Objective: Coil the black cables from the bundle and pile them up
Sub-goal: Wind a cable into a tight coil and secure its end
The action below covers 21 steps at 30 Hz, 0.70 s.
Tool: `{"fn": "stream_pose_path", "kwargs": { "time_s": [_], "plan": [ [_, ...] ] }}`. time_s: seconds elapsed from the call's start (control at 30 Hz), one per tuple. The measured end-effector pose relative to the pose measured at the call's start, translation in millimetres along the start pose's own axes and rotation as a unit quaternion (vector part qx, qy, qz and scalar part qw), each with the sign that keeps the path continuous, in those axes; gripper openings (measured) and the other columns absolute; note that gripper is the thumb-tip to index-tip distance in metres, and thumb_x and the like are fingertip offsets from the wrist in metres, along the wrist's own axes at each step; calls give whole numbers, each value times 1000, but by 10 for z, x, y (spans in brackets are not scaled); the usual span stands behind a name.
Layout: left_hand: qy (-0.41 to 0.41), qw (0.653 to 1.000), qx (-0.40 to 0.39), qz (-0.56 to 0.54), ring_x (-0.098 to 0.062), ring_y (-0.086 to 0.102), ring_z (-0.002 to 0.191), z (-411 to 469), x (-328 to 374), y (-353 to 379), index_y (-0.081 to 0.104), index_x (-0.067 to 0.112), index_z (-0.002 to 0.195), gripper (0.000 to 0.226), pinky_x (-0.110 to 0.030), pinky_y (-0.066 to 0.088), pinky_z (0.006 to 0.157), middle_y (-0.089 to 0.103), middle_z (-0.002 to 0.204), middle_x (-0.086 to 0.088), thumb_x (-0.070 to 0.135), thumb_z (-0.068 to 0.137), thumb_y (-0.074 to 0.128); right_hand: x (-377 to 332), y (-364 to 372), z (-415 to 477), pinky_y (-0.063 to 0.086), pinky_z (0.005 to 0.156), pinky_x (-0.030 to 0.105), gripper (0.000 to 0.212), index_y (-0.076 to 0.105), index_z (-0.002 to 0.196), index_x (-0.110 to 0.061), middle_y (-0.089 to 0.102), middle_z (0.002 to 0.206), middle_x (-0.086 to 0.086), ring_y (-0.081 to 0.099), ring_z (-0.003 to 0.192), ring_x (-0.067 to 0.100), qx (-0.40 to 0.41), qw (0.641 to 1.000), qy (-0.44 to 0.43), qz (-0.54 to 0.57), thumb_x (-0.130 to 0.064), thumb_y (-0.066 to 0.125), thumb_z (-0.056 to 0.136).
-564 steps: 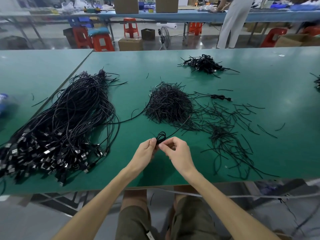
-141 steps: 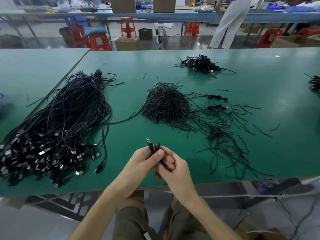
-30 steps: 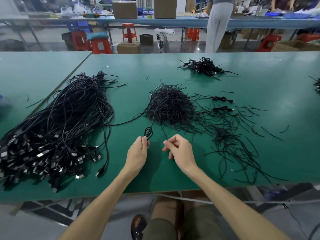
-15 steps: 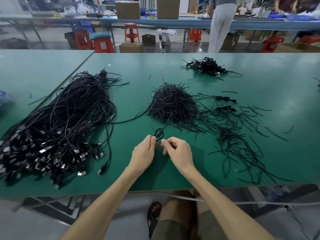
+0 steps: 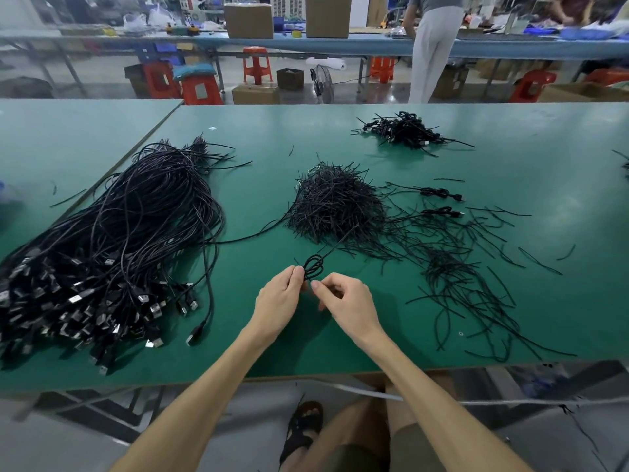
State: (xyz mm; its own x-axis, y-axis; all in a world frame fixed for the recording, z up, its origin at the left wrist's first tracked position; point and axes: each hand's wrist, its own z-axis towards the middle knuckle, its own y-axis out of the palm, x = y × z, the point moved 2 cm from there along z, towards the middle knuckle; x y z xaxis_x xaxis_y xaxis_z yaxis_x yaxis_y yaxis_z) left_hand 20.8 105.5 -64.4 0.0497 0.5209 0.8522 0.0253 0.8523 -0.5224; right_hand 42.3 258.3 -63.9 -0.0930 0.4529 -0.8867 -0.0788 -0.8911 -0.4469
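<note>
Left hand (image 5: pixel 277 298) pinched the small cable coil (image 5: pixel 313 265) above the green table (image 5: pixel 289 356), set back from its near edge with open surface around, right hand (image 5: pixel 347 301) curled just beside it, grip not discernible; cable bundle (image 5: pixel 112 247) lay left, coiled pile (image 5: pixel 401 131) far side, orange stools (image 5: pixel 257 64) beyond.
</note>
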Motion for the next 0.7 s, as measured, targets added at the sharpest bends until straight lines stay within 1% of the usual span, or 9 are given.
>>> {"fn": "stream_pose_path", "kwargs": {
  "time_s": [0.13, 0.2, 0.27, 0.33, 0.4, 0.47, 0.57, 0.63, 0.7],
  "plan": [
    [-10, 999, -5, -40, -15, 41, 67, -10, 32, -17, 42, 19, 71, 40, -38, 33, 69, 46, 67, 5, 36, 107, 39, 3, -12, 3, 55, 70, 36, 22, 71, 83, -26, 73, 68, -9, 67, 65, 7, -12, 1000, -3, 23, -44, 67, 95],
    [-17, 998, -12, -57, -15, 40, 67, -16, 33, -24, 43, 17, 71, 40, -38, 33, 69, 46, 67, 6, 34, 107, 41, -2, -8, -2, 55, 74, 36, 21, 69, 95, -27, 74, 75, -9, 68, 71, 7, -13, 999, 4, 44, -48, 67, 95],
    [-22, 997, -17, -72, -16, 40, 67, -39, 36, -30, 45, 17, 70, 40, -38, 33, 70, 46, 65, 9, 33, 107, 42, -5, -8, -15, 54, 80, 37, 33, 63, 111, -29, 73, 82, -11, 66, 77, 6, -11, 999, 16, 46, -56, 67, 92],
    [-21, 996, -27, -87, -15, 39, 66, -54, 36, -33, 44, 20, 69, 40, -38, 32, 70, 45, 63, 12, 34, 107, 43, -15, -18, -15, 54, 82, 40, 45, 59, 123, -35, 70, 89, -9, 60, 75, 8, -18, 998, 16, 64, -61, 69, 88],
    [-17, 993, -44, -112, -15, 37, 65, -68, 37, -46, 42, 22, 68, 39, -38, 30, 69, 43, 63, 11, 36, 104, 45, -46, -37, -13, 53, 80, 40, 49, 59, 126, -47, 68, 93, -9, 55, 70, 10, -35, 996, -1, 85, -63, 74, 82],
    [-15, 988, -62, -137, -14, 36, 63, -78, 31, -76, 41, 18, 69, 38, -37, 28, 68, 42, 65, 9, 42, 97, 47, -70, -49, -7, 53, 85, 40, 55, 58, 127, -56, 68, 98, -10, 57, 74, 15, -59, 994, -14, 86, -65, 77, 77],
    [0, 990, -78, -116, -16, 44, 69, -92, 36, -78, 51, 5, 80, 45, -39, 34, 72, 50, 71, -1, 48, 90, 45, -49, -31, -1, 52, 96, 50, 66, 54, 134, -57, 70, 107, -8, 64, 89, 24, -104, 991, -19, 79, -64, 80, 73],
    [10, 994, -79, -76, -22, 53, 76, -109, 42, -66, 59, 6, 86, 53, -41, 42, 79, 61, 78, -7, 56, 85, 42, -27, -27, 3, 50, 100, 53, 66, 56, 134, -52, 72, 111, -7, 68, 101, 21, -124, 988, -15, 90, -59, 83, 73],
    [13, 996, -78, -40, -24, 61, 88, -120, 45, -65, 66, 13, 88, 57, -44, 47, 91, 70, 86, -2, 62, 80, 37, -16, -30, -1, 49, 103, 53, 61, 61, 129, -46, 72, 117, -9, 67, 112, 20, -132, 987, -16, 92, -56, 83, 74]
  ]
}}
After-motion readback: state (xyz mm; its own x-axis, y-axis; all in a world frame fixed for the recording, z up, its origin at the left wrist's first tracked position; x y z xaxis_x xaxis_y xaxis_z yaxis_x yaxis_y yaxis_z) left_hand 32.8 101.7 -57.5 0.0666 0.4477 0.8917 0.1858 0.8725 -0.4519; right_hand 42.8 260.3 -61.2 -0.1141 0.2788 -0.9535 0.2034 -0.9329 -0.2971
